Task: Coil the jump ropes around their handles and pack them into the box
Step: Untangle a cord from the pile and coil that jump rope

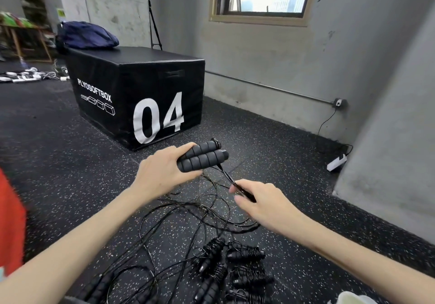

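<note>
the left hand (162, 174) grips two black foam handles (202, 157) side by side, fingers curled round their near ends, holding them above the floor (58, 150) with the far ends pointing right and away. a black rope (227, 175) runs taut from the handles' right ends down to the right hand (263, 206), whose thumb and fingers pinch it just below and to the right of the handles. from there the rope falls into a loose tangle of loops (188, 214) on the speckled dark floor between the two forearms. nearer the camera, low in the view, lie several coiled ropes (235, 270), each wound round its paired handles, clustered close together; at lower left another pair of handles (98, 287) lies with its rope still loose. behind the hands stands a black plyo box (131, 96) marked "04", with a dark blue bag (87, 35) on its far top edge. a red shape (10, 221) sits blurred at the left edge, and a pale rim (353, 298) shows at the bottom right; i cannot tell what either is. a white power strip (336, 162) lies by the grey wall on the right.
</note>
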